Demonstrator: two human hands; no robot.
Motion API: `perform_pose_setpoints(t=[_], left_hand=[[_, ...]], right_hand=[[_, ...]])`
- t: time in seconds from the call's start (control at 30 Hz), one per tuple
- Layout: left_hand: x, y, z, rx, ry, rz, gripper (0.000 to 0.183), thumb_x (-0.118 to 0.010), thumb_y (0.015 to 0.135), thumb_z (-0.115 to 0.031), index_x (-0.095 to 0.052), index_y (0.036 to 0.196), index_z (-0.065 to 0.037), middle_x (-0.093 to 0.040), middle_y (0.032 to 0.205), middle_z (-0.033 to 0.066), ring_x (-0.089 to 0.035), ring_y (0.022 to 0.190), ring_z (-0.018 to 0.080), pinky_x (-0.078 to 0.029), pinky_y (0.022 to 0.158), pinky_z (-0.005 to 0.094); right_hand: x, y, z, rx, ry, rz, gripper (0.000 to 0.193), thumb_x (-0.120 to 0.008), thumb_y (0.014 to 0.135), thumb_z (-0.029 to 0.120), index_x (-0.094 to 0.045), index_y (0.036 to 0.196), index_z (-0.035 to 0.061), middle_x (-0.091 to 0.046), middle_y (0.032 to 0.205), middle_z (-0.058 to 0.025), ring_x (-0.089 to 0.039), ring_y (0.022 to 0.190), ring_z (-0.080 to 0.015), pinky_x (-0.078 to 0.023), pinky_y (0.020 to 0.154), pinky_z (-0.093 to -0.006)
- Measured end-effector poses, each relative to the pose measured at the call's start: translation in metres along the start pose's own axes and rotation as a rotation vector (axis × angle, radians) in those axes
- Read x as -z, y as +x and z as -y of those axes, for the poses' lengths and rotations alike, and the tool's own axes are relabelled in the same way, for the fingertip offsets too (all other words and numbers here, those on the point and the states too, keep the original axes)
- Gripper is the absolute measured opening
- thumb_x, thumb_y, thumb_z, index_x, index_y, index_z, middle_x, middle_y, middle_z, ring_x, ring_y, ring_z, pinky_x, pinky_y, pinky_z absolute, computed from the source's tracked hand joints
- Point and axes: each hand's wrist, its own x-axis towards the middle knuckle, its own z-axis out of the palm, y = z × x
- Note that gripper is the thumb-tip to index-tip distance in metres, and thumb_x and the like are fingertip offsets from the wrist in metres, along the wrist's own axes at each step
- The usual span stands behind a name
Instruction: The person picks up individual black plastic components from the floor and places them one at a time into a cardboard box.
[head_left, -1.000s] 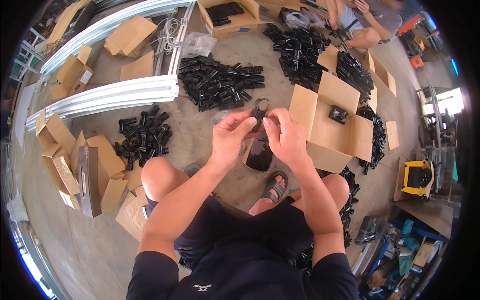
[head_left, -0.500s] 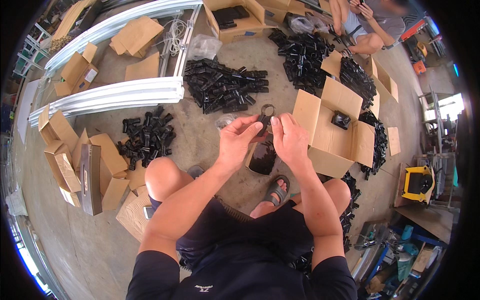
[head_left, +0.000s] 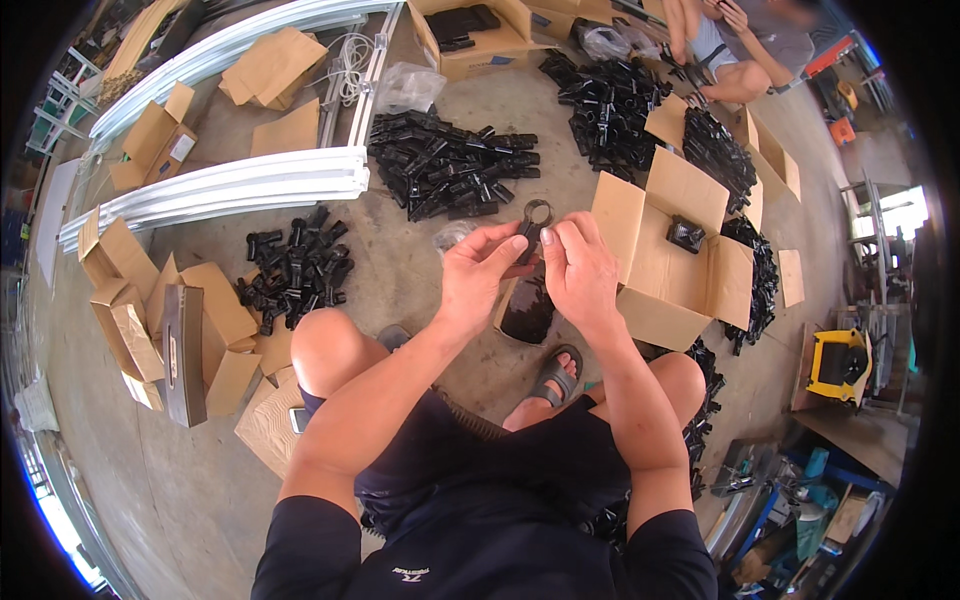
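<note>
Between my two hands, in front of my knees, is a black ring clamp, a small part with a round loop pointing away from me. My left hand pinches its body between thumb and fingers. On the other side my right hand has thumb and curled fingers closed against the same part, hiding much of its lower end. Under the hands, a small open box with dark pieces in it stands on the floor near my foot.
Heaps of black fittings lie ahead, with another pile at left. An open carton with a black packet stands at right. White metal rails cross the left. Another person sits at far right, hands raised.
Both hands stay on the clamp, which has shifted slightly away and to the right. Its ring now faces me a little more roundly.
</note>
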Motion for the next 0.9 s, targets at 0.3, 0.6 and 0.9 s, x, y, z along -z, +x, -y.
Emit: perform_pose_setpoints(t=[0.3, 0.6, 0.9], left_hand=[[-0.001, 0.000, -0.001, -0.005, 0.016, -0.008, 0.025, -0.066, 0.099, -0.004, -0.065, 0.123, 0.002, -0.071, 0.112, 0.0094, -0.071, 0.097, 0.0178, -0.064, 0.085, 0.0368], [0.003, 0.005, 0.002, -0.006, -0.011, 0.012, 0.023, -0.065, 0.099, -0.004, -0.066, 0.121, 0.003, -0.071, 0.113, 0.0111, -0.071, 0.097, 0.0188, -0.064, 0.086, 0.0379], [0.004, 0.004, 0.001, -0.008, -0.034, 0.006, 0.023, -0.065, 0.099, -0.004, -0.067, 0.121, 0.002, -0.072, 0.113, 0.0119, -0.072, 0.095, 0.0188, -0.066, 0.082, 0.0369]], right_hand=[[0.000, 0.000, 0.002, -0.077, 0.051, 0.021, 0.016, -0.066, 0.097, 0.021, -0.061, 0.095, 0.0068, -0.063, 0.093, -0.0086, -0.065, 0.080, -0.0316, -0.049, 0.062, -0.0426], [0.007, 0.003, 0.010, -0.099, 0.067, 0.034, 0.017, -0.065, 0.098, 0.022, -0.058, 0.094, 0.0064, -0.062, 0.087, -0.0081, -0.065, 0.077, -0.0312, -0.049, 0.061, -0.0432], [0.007, 0.001, 0.012, -0.056, 0.086, 0.014, 0.018, -0.062, 0.098, 0.021, -0.058, 0.088, 0.0064, -0.062, 0.079, -0.0086, -0.065, 0.072, -0.0309, -0.048, 0.058, -0.0443]])
